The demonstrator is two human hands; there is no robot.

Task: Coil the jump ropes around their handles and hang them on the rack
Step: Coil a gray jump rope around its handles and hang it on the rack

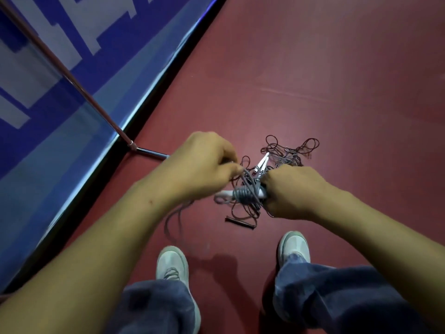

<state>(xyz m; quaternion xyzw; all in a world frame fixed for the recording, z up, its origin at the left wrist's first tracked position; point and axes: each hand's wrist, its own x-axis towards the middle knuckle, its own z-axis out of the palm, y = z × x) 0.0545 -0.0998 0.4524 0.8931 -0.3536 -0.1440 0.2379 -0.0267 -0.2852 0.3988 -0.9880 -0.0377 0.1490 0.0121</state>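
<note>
The right hand [292, 191] grips white handles [223, 193] wrapped in grey rope [243, 192]; the left hand [199, 165] seems to pinch its loose strand. Tangled dark ropes [286, 153] lie on the floor beneath, near the rack foot [150, 152] at the wall's edge; open red floor [337, 80] spreads rightward.

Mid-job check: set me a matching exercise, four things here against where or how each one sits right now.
Things:
1. grey rope
2. red ropes
3. dark handle
4. rack pole

States:
A. slants along the blue banner
B. lies straight on the floor ahead of the shoes
C. partly wound round white handles
D. loose tangle on the floor

Pairs: 1-C, 2-D, 3-B, 4-A.
</note>
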